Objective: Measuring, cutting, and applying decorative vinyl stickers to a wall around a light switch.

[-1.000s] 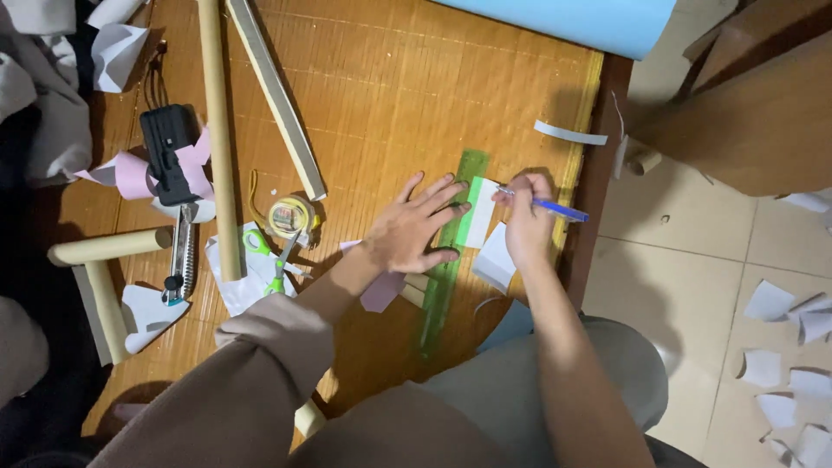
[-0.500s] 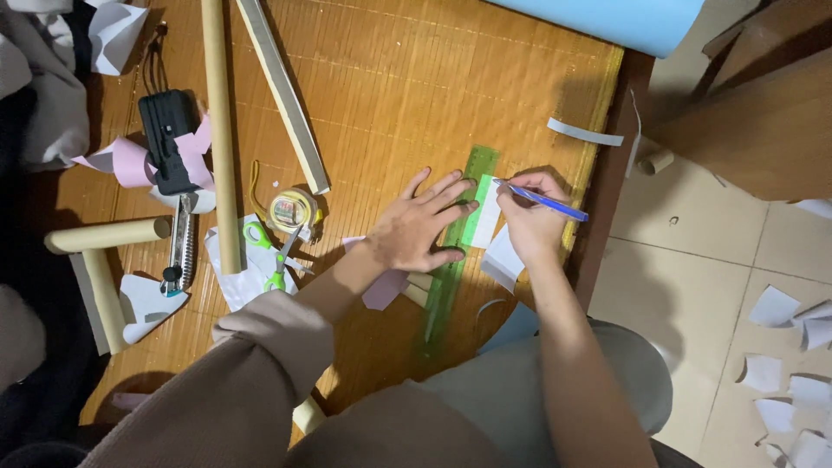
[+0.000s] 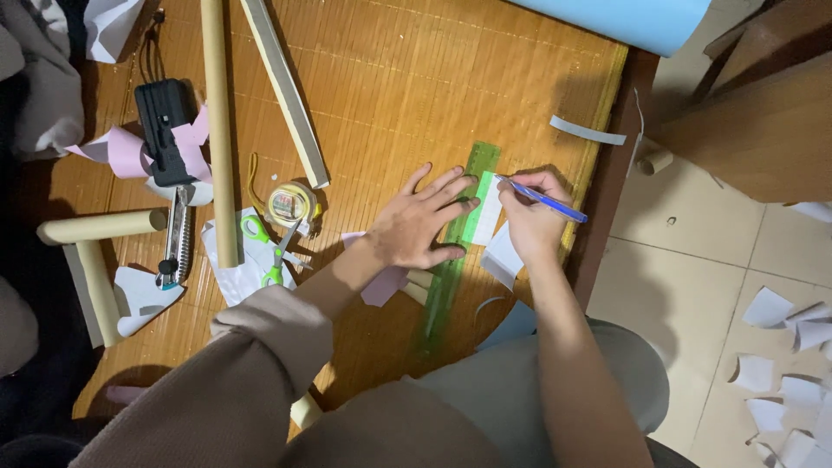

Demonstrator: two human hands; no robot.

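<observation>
In the head view, the left hand [image 3: 416, 227] lies flat with fingers spread, pressing down on a long translucent green plastic ruler [image 3: 455, 251] that runs slantwise from the centre of the frame toward the lower middle. The right hand [image 3: 530, 221] is closed around a blue ballpoint pen [image 3: 544, 198], its tip set against the ruler's right edge where a small white paper slip [image 3: 488, 212] lies partly under the ruler, just right of centre. The step in hand looks like ruling a line on that slip along the ruler's edge; drawing it cleanly calls for firm pressure from the flat hand so the ruler does not slide, and a steady pull of the pen along the edge. All this rests on a woven bamboo-mat bench [image 3: 407, 95]. To the left of centre lie green-handled scissors [image 3: 269, 251] on white paper, a roll of clear tape [image 3: 290, 204] just above them, a long cardboard tube [image 3: 218, 130] running up the frame, and a black boxy device [image 3: 166, 130] on pink paper scraps [image 3: 121, 152] at the upper left. White paper offcuts [image 3: 780, 347] are scattered on the tiled floor at the lower right.
</observation>
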